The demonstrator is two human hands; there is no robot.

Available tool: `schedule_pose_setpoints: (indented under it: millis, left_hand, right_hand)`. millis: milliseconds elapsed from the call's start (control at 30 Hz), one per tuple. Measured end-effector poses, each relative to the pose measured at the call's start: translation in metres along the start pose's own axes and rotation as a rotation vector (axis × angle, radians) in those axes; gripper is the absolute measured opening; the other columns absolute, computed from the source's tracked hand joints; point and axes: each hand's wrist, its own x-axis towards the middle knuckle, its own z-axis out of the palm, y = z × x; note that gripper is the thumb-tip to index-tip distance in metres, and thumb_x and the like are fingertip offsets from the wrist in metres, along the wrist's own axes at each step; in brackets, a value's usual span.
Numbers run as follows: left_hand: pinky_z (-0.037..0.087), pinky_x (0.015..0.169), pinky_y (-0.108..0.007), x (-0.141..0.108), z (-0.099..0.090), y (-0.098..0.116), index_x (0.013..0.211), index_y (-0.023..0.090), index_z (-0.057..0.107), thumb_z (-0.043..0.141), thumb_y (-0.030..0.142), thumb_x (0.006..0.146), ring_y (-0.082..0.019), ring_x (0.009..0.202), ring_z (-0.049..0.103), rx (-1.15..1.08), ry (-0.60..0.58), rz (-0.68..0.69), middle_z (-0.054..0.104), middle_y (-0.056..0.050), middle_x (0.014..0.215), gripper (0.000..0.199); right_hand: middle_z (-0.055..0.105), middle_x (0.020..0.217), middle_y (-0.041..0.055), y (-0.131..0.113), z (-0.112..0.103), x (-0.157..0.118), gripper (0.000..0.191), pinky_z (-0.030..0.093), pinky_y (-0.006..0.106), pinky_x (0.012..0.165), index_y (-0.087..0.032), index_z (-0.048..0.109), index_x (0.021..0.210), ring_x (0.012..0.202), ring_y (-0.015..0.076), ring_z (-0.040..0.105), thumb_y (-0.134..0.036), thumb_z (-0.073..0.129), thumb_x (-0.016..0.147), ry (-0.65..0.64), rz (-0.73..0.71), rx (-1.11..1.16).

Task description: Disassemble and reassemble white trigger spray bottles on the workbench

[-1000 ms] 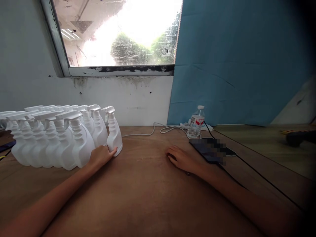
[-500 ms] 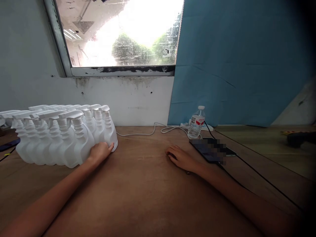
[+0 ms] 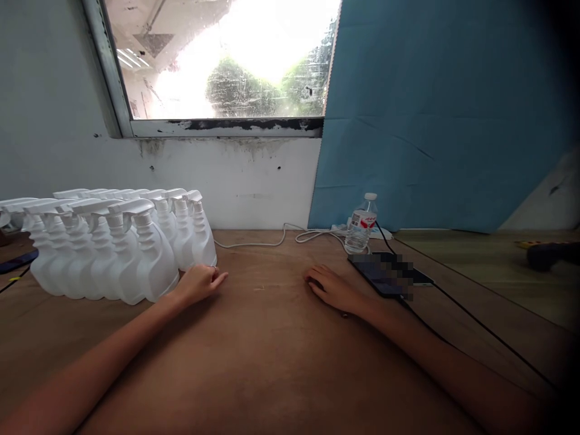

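White spray bottles (image 3: 154, 260) stand upright and close together in two rows, on the left part of the bench (image 3: 272, 350). The left hand (image 3: 199, 284) is in front of the last bottle (image 3: 203, 238) at the right end of the rear row. Its thumb points away to the right and its fingers, partly hidden, are loosely bent; whether they touch this bottle, I cannot tell. The right hand (image 3: 333, 289) rests on the bench, loosely spread, near a dark phone (image 3: 374, 277). Behind this phone stands a water bottle (image 3: 361, 228).
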Motion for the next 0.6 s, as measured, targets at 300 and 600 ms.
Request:
schedule_pose_setpoints:
  millis: [300, 600]
  left_hand:
    - [0.032, 0.113, -0.04, 0.016, 0.036, -0.01, 0.138, 0.018, 0.041, 0.05, 0.052, 0.087, -0.026, 0.136, 0.038, -0.625, 0.137, 0.251, 0.037, -0.012, 0.149, 0.062]
    - [0.027, 0.116, -0.04, 0.028, 0.044, -0.021, 0.149, 0.015, 0.018, 0.055, 0.057, 0.083, -0.027, 0.143, 0.025, -0.938, 0.127, 0.07, 0.021, -0.019, 0.155, 0.086]
  right_hand:
    - [0.059, 0.097, 0.0094, -0.001, -0.001, 0.001, 0.016, 0.045, 0.039, 0.087, -0.019, 0.057, 0.089, 0.093, 0.0224, 0.053, -0.014, 0.042, 0.089, -0.012, -0.002, -0.005]
    - [0.059, 0.098, 0.0098, -0.002, -0.002, 0.0, 0.017, 0.045, 0.039, 0.086, -0.019, 0.058, 0.09, 0.093, 0.0227, 0.053, -0.016, 0.041, 0.09, -0.006, -0.006, 0.006]
